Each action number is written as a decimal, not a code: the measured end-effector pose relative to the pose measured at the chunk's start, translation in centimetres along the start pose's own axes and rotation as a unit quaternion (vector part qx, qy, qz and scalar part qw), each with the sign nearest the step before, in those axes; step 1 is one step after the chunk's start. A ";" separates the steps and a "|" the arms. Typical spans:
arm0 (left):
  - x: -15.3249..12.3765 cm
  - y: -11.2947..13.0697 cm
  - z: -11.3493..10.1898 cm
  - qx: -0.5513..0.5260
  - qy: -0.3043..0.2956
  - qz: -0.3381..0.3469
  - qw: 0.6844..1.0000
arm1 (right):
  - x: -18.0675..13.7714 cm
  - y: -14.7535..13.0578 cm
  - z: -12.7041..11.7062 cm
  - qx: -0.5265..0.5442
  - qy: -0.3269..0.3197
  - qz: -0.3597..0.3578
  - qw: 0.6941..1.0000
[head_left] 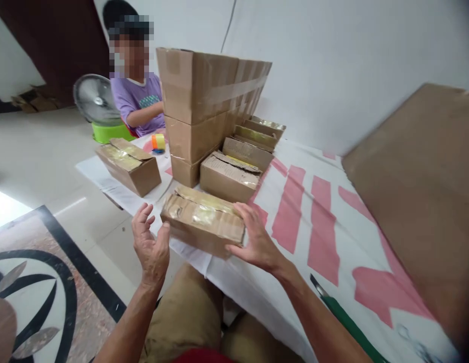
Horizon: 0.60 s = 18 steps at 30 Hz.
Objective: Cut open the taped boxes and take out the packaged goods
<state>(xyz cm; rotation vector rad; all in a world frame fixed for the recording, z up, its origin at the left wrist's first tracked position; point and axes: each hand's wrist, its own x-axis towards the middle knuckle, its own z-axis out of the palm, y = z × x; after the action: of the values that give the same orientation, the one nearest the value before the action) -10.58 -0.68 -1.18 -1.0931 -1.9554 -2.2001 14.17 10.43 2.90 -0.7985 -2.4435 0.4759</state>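
Observation:
A small cardboard box (204,217) with clear tape over its top flaps lies at the table's near edge. My right hand (257,239) grips its right end, thumb on the front side and fingers on the top. Beside the left end is my left hand (151,242), open with its fingers spread; whether the thumb touches the box I cannot tell. Just behind, another taped box (230,176) has worn flaps and stands before a row of similar boxes. A tall stack of boxes (196,91) rises to its left.
A taped box (130,164) and a roll of tape (158,143) sit on the left. Behind them is a person in a purple shirt (138,101), near a fan (96,98). A green-handled knife (344,315) lies at right, below a large cardboard piece (419,191).

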 end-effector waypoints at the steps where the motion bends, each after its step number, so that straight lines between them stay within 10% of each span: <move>1: -0.6 0.6 0.2 -0.001 -0.033 0.013 0.999 | -2.7 0.4 -1.7 -0.006 -0.004 0.004 1.000; 10: -7.5 7.6 5.4 -0.031 -0.325 0.126 0.937 | -20.2 -0.1 -10.2 -0.022 0.053 0.192 0.980; 14: -8.7 8.2 6.4 -0.021 -0.335 0.105 0.936 | -24.7 1.8 -10.3 -0.021 0.188 0.317 0.929; 18: -8.4 7.9 6.4 -0.004 -0.309 0.047 0.950 | -27.4 5.2 -7.9 -0.141 0.133 0.366 0.910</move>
<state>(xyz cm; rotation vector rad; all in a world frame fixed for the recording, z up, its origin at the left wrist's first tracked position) 2.39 -0.49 1.52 -2.0226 -2.0080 -1.9667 39.88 -1.39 -3.19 -1.7920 -1.9152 0.2416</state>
